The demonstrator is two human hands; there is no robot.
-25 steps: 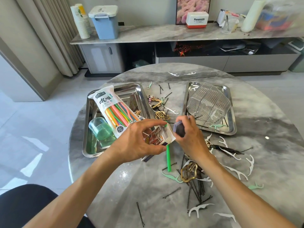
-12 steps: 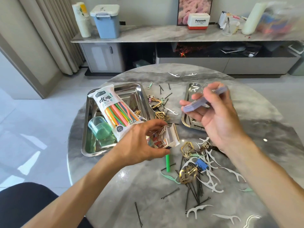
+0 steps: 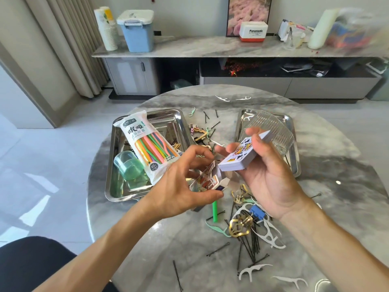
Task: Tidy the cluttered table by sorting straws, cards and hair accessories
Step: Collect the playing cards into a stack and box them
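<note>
My left hand (image 3: 181, 184) grips an open card box (image 3: 208, 180) above the round table's middle. Just to its right, my right hand (image 3: 267, 175) holds a deck of playing cards (image 3: 242, 154) face up, its lower end near the box's mouth. A bag of coloured straws (image 3: 147, 144) leans in the left steel tray (image 3: 117, 186) beside a green cup (image 3: 128, 165). One green straw (image 3: 214, 211) lies under my left hand. Gold hair clips (image 3: 240, 226), black hairpins (image 3: 250, 247) and white floss picks (image 3: 271, 237) are scattered in front of my right hand.
The right steel tray (image 3: 292, 144) carries a clear ribbed plastic box (image 3: 271, 131). More pins, clips and floss picks (image 3: 223, 99) lie between and behind the trays. A long marble sideboard (image 3: 210, 47) with a blue bin and cups stands behind the table.
My right hand pulled the deck out of the box, lifted it to the right, then brought it back down toward the box with the faces up. The left hand kept holding the box.
</note>
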